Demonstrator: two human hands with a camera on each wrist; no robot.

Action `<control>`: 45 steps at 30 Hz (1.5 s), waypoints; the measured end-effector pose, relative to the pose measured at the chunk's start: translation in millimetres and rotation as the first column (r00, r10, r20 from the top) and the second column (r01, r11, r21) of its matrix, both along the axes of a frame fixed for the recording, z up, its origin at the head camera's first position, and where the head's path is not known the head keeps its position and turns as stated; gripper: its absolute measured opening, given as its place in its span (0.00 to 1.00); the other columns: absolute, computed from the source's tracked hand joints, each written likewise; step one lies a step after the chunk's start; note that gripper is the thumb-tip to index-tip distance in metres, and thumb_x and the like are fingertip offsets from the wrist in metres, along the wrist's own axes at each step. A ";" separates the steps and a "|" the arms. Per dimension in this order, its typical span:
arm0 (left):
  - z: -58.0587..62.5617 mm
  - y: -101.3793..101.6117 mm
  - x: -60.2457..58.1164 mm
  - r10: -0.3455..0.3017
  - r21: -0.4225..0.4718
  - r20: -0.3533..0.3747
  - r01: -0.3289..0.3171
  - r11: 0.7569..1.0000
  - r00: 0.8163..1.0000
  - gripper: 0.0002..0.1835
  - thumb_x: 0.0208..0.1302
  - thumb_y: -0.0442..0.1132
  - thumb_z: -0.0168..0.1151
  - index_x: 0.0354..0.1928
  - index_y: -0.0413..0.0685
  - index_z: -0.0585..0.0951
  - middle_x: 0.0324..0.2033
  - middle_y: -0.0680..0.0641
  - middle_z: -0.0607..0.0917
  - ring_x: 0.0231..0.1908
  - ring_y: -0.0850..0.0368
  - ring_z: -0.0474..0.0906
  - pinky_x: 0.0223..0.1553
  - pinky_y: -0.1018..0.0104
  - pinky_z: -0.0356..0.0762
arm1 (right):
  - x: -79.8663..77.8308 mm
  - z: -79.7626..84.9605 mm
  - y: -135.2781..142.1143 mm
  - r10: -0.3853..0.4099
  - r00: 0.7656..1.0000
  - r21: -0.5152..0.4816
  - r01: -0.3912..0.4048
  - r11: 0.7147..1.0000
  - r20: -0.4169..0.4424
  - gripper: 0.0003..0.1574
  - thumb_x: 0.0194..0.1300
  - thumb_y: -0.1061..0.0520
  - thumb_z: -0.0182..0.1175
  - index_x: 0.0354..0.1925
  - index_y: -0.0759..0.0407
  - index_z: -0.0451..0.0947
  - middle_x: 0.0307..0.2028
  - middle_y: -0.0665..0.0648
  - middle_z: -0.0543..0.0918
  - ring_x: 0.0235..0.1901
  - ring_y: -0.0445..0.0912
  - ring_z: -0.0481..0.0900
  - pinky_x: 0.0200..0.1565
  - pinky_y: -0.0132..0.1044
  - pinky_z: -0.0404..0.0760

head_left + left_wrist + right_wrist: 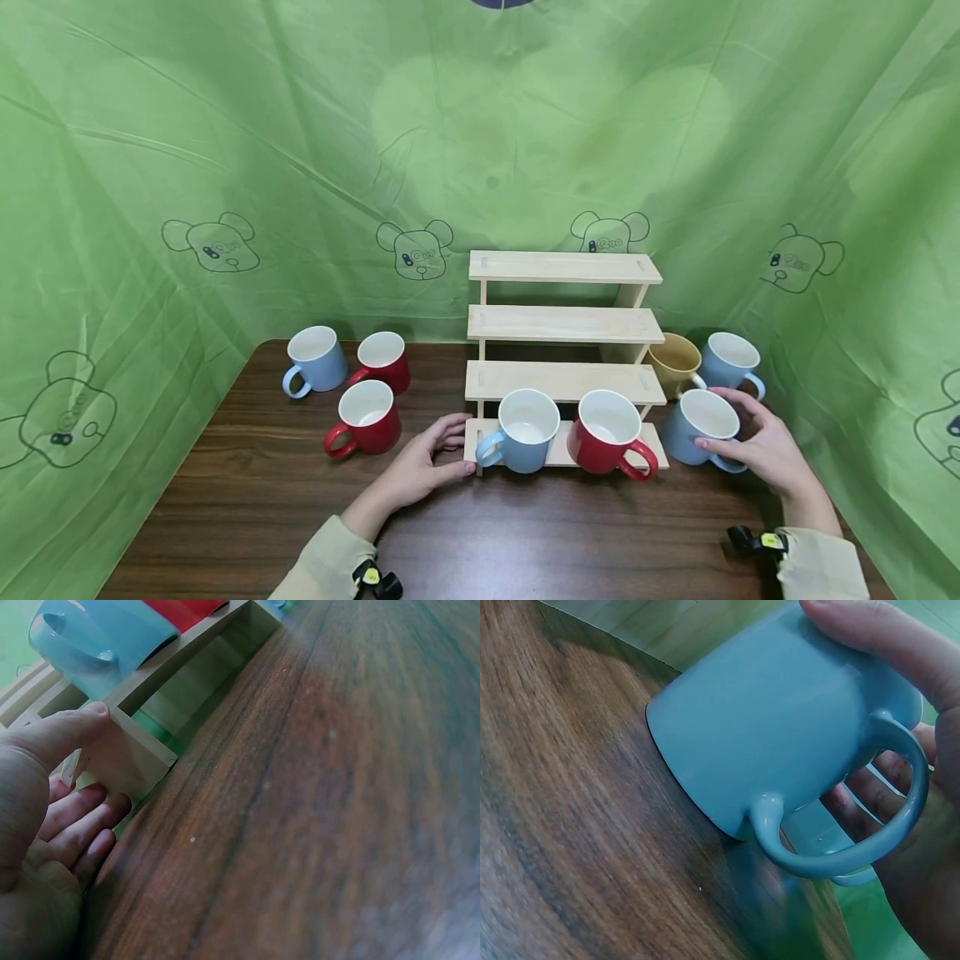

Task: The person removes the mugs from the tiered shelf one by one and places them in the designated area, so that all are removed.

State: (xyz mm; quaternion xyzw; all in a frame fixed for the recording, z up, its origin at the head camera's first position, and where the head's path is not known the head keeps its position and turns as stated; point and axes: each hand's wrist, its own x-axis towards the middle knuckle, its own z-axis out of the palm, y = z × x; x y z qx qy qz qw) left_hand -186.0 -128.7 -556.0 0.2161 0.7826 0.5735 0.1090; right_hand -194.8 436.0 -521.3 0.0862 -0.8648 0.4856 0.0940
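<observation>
My right hand [768,450] holds a light blue mug [701,425] by its sides, thumb in front and fingers behind. That mug stands upright by the right end of a pale wooden stepped rack [562,381]; its handle [855,855] shows beneath my hand in the right wrist view. At the rack's left end, my left hand [423,467] grips the lowest step, with the thumb [75,727] at its front corner and fingers beside the end panel [127,757]. On that step sit another blue mug [525,433] and a red mug [611,433].
Behind the held mug are a yellow mug [675,358] and a blue mug [727,362]. Left of the rack stand a blue mug [318,362] and two red mugs, one farther back [386,362] and one nearer [371,421]. Green cloth [300,167] surrounds the brown table [525,542].
</observation>
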 end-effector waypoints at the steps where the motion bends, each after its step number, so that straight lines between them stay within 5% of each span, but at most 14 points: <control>1: 0.2 0.1 0.0 -0.002 0.003 -0.004 0.002 1.000 1.000 0.43 0.69 0.43 0.79 0.81 0.48 0.68 0.71 0.46 0.81 0.66 0.51 0.82 0.70 0.56 0.77 | -0.3 -0.3 0.5 -0.001 1.000 0.004 0.001 1.000 -0.002 0.53 0.53 0.69 0.84 0.74 0.63 0.72 0.53 0.40 0.84 0.50 0.33 0.80 0.49 0.23 0.76; 20: 1.5 -0.5 1.0 -0.001 -0.003 0.004 0.001 1.000 1.000 0.44 0.69 0.43 0.79 0.81 0.48 0.67 0.72 0.47 0.81 0.67 0.53 0.82 0.71 0.58 0.76 | 2.6 11.4 1.3 0.068 0.998 -0.020 -0.069 0.997 -0.008 0.53 0.59 0.71 0.79 0.78 0.67 0.67 0.63 0.40 0.81 0.57 0.30 0.80 0.54 0.20 0.76; 26: 0.1 -0.7 0.6 -0.006 0.006 0.007 0.006 1.000 1.000 0.44 0.69 0.42 0.79 0.81 0.47 0.67 0.72 0.47 0.81 0.67 0.51 0.82 0.71 0.59 0.76 | 4.6 25.3 -4.5 -0.011 0.999 -0.024 0.011 1.000 -0.032 0.47 0.65 0.69 0.76 0.78 0.65 0.68 0.64 0.43 0.81 0.54 0.32 0.83 0.52 0.21 0.79; 34: -3.1 -0.8 -0.6 -0.009 0.007 -0.009 0.009 1.000 1.000 0.42 0.71 0.42 0.78 0.81 0.45 0.67 0.72 0.43 0.80 0.67 0.47 0.82 0.70 0.54 0.77 | 9.5 46.0 -23.7 -0.014 0.998 -0.245 -0.003 0.970 -0.068 0.43 0.68 0.75 0.70 0.77 0.64 0.69 0.65 0.44 0.80 0.59 0.38 0.78 0.57 0.23 0.76; 45: 1.0 -0.1 0.1 -0.003 0.002 0.014 0.003 1.000 1.000 0.43 0.70 0.43 0.79 0.81 0.47 0.67 0.72 0.48 0.81 0.67 0.52 0.82 0.71 0.55 0.76 | 11.6 68.9 -43.0 0.059 0.985 -0.176 -0.088 0.980 -0.163 0.43 0.65 0.79 0.68 0.75 0.72 0.68 0.66 0.49 0.80 0.61 0.37 0.80 0.61 0.26 0.76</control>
